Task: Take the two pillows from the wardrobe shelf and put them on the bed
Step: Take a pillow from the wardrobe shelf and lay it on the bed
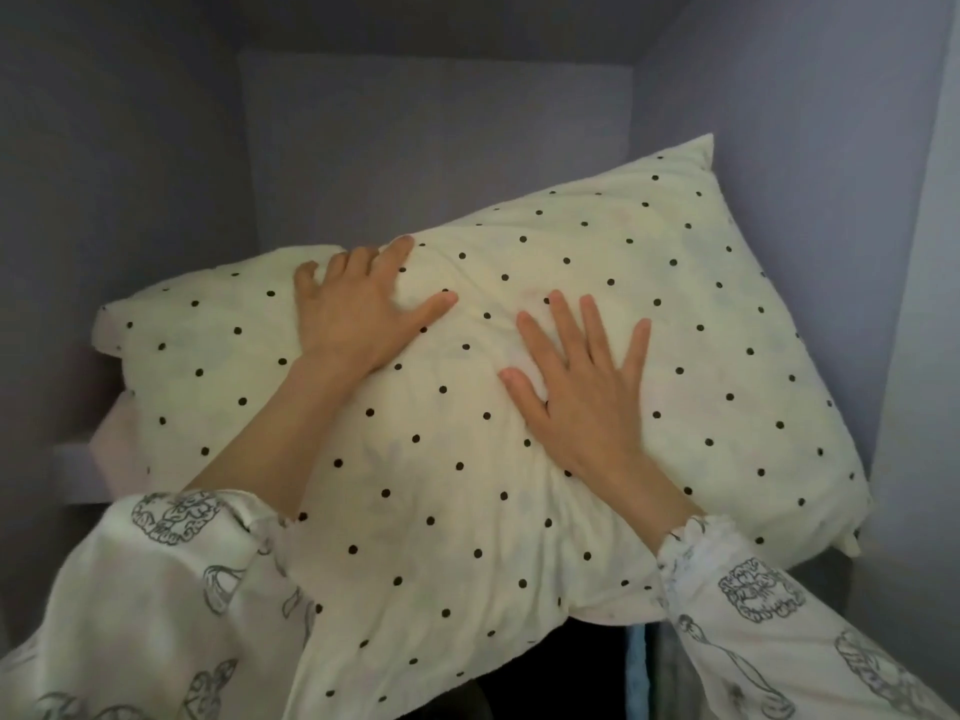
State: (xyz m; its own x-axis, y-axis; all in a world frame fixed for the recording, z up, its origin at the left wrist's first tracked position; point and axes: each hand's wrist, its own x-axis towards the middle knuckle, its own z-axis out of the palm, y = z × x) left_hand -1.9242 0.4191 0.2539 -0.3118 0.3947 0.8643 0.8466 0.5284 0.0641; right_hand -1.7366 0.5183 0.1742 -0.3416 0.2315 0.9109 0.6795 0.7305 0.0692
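Head view, looking down into a wardrobe compartment with grey-lilac walls (156,148). A cream polka-dot pillow (675,330) fills most of the shelf (72,472), lying tilted: its far right corner rides up against the right wall, its near edge hangs out over the shelf front toward the person. Under its left end a pale pink edge of something soft (117,439) peeks out; cannot tell if that is the second pillow.

Left hand (353,309) is on the pillow's upper left area, arm reaching in from bottom left, wrist roughly straight. Its fingers curl over the far ridge of the pillow, thumb spread out to the right and pressed into the fabric, which puckers around it: a partial grip on the pillow's bulk, not a closed fist.

Right hand (576,392) lies palm down on the middle of the pillow, fingers spread wide and extended, pointing away and slightly up. Flat, open, pressing, holding nothing.

Both forearms are bare up to white sleeves (156,589) printed with grey line drawings; the right cuff is frilled. Dark space shows below the pillow's near edge.
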